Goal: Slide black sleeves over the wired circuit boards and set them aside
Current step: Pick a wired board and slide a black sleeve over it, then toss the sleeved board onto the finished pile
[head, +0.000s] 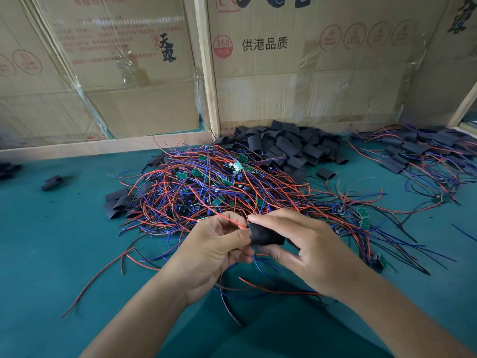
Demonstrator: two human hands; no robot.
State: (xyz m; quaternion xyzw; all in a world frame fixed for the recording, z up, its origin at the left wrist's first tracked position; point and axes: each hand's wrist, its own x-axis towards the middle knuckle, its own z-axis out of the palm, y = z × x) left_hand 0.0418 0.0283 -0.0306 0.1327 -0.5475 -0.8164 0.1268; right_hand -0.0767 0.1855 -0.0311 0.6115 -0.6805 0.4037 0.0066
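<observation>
My right hand point(304, 249) pinches a black sleeve point(265, 235) between thumb and fingers, just in front of a big tangle of wired circuit boards point(214, 187). My left hand point(214, 249) holds the sleeve's left end, its fingers curled round red and blue wires that run into it and trail down toward me. Whatever board sits inside the sleeve is hidden. Loose black sleeves point(291, 143) lie heaped behind the tangle. Sleeved boards with wires point(423, 156) are piled at the far right.
Cardboard boxes point(296, 60) with wooden framing wall off the back of the green table point(64, 241). A few flat sleeves point(117, 202) lie left of the tangle, and a single sleeve point(51, 182) lies farther left. Stray wired boards point(364, 215) spread to the right.
</observation>
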